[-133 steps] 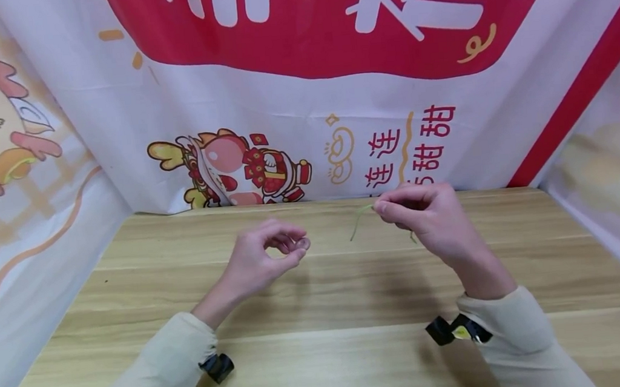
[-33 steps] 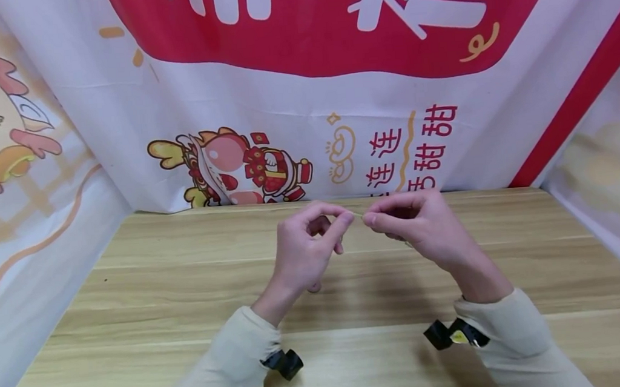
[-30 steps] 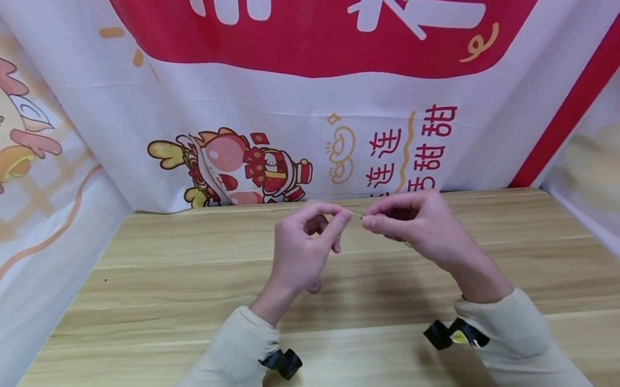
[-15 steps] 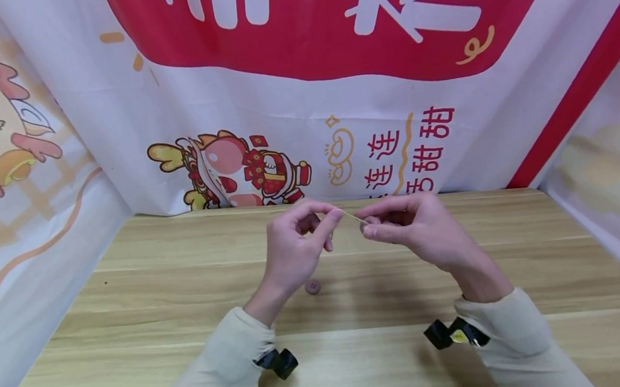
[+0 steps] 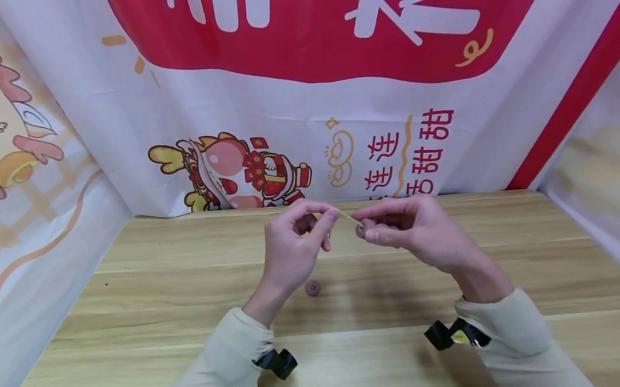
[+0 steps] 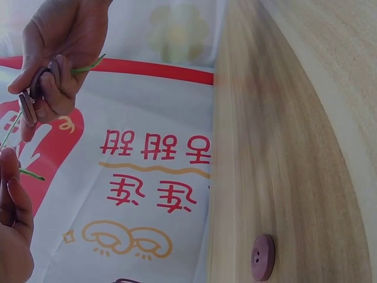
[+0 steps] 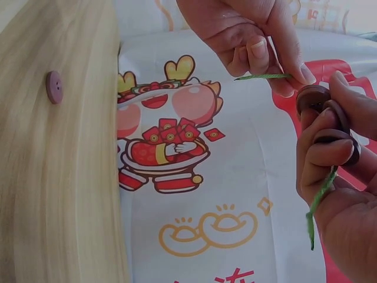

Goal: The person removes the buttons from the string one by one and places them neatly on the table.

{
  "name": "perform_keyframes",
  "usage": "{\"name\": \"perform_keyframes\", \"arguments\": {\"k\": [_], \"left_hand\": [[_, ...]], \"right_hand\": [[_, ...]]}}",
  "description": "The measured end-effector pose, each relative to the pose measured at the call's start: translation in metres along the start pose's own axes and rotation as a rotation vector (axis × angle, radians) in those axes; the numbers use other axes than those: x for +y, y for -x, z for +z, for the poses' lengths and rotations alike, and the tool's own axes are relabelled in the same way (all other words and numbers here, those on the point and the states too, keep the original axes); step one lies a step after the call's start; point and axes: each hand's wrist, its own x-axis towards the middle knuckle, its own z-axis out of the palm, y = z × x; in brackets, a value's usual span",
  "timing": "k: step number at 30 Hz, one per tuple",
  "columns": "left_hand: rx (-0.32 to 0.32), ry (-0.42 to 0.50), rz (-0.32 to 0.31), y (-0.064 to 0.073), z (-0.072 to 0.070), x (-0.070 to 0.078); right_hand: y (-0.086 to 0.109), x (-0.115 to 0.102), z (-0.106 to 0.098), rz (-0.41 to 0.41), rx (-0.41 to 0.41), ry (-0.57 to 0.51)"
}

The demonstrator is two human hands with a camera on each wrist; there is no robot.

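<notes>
My left hand (image 5: 292, 243) pinches one end of a thin green string (image 5: 351, 217) between thumb and index finger. From there the string runs taut to a brown-purple button (image 5: 362, 228) at the fingertips of my right hand (image 5: 430, 235). In the right wrist view, my right fingers hold several dark buttons (image 7: 313, 98) close together, and a green string tail (image 7: 318, 206) hangs below them. The left end of the string (image 7: 265, 76) sticks out past my left fingertips. Another loose button (image 5: 312, 288) with small holes lies flat on the table near my left wrist.
The wooden table (image 5: 189, 324) extends under both forearms. A printed white and red cloth (image 5: 281, 104) stands behind it, with cloth walls on both sides. Black wrist cameras (image 5: 276, 364) are strapped over the beige sleeves.
Earlier my left hand held a button apart from the string. Now it pinches the string's end and has drawn slightly left, showing more string and the button at my right fingertips.
</notes>
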Motion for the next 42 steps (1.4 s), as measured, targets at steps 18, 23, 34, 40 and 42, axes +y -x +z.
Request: {"name": "perform_keyframes", "arguments": {"k": [18,23,34,40,42], "left_hand": [[0.011,-0.001,0.023,-0.0003,-0.0003,0.0005],[0.006,0.006,0.036,0.0002,0.0000,0.0010],[-0.002,0.017,0.051,0.0014,0.0005,0.0026],[0.015,0.015,0.049,0.0007,-0.0002,0.0023],[0.019,0.014,0.048,0.0003,-0.0003,0.0018]], "right_hand": [[-0.0012,0.0002,-0.0007,-0.026,0.010,0.029],[-0.0031,0.0003,0.0004,0.001,0.047,0.059],[-0.0024,-0.0019,0.0020,0.034,0.056,0.083],[-0.0016,-0.0010,0.0026,-0.005,0.036,0.067],[-0.0017,-0.0006,0.0026,-0.013,0.027,0.055]]}}
